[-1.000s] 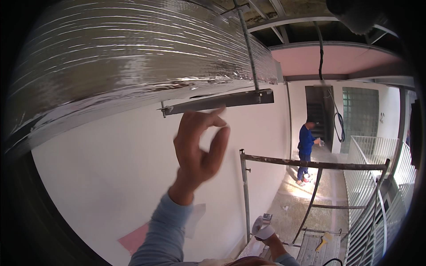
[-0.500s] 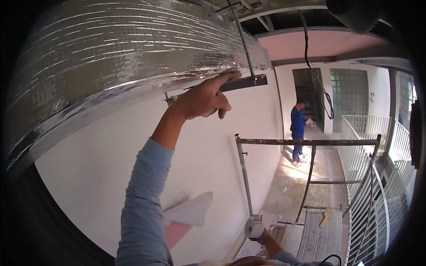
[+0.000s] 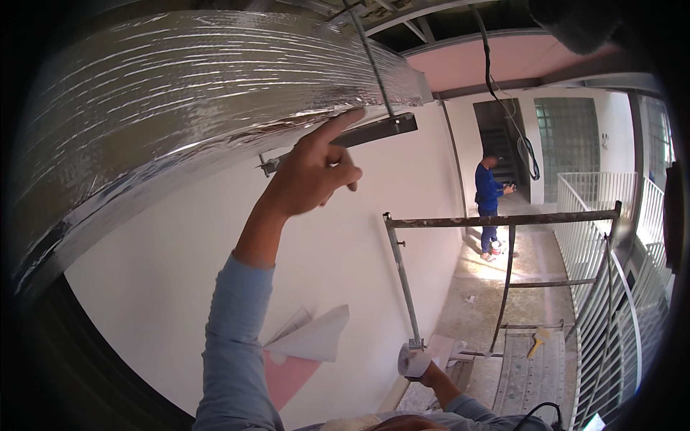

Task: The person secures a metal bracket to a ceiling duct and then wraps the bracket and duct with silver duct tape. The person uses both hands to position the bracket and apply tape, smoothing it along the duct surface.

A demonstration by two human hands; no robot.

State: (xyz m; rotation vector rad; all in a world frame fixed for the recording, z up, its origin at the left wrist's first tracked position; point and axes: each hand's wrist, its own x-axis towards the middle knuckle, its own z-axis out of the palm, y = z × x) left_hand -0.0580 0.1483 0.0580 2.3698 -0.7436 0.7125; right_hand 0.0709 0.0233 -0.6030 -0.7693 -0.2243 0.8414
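My left hand (image 3: 310,171) is raised to a long foil-wrapped duct (image 3: 215,86) overhead. Its index finger is stretched out against or very near the duct's lower edge; the other fingers bend loosely, and nothing shows in the hand. Just beyond the fingertip, a dark metal support bar (image 3: 381,131) hangs from a threaded rod (image 3: 372,65) under the duct. Low in the view, my right hand (image 3: 431,376) holds a wide roll of pale tape (image 3: 412,361); its fingers are partly hidden behind the roll.
A scaffold frame (image 3: 503,220) stands ahead, with perforated planks (image 3: 528,370) and a yellow-handled brush (image 3: 537,342) below. White railings (image 3: 600,287) run along the right. Loose sheets (image 3: 309,337) are at the wall. A person in blue (image 3: 488,194) stands farther off. Black cables (image 3: 496,79) hang down.
My left hand has shifted left and slightly lower, its index finger still at the duct's edge. The tape roll remains in my right hand. My view has shifted a little.
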